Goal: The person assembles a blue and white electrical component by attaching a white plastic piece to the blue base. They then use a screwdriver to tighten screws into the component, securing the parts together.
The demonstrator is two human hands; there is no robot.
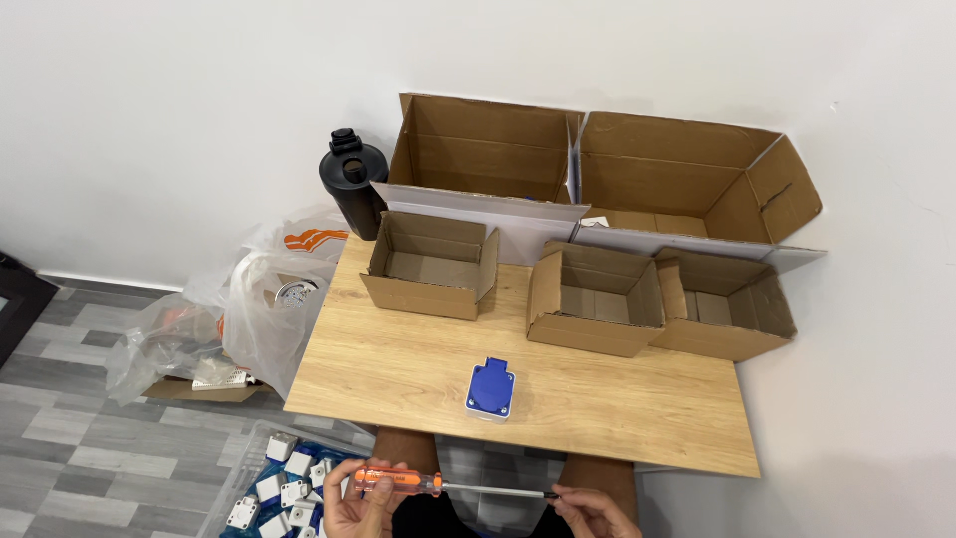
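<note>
A screwdriver [438,485] with an orange see-through handle and a long metal shaft lies level below the table's near edge. My left hand [360,501] grips its handle. My right hand [588,510] pinches the shaft's dark tip between the fingers. A blue and white socket box [490,390] sits on the wooden table [617,408], near the front edge and just above my hands. Neither hand touches it.
Three small open cardboard boxes [430,266] [595,300] [724,306] stand in a row across the table's far half, two large open cartons [488,149] [697,179] behind them. A black bottle [353,183] stands at the back left. Plastic bags [239,319] and a clear bin of white and blue parts [284,485] lie on the floor left.
</note>
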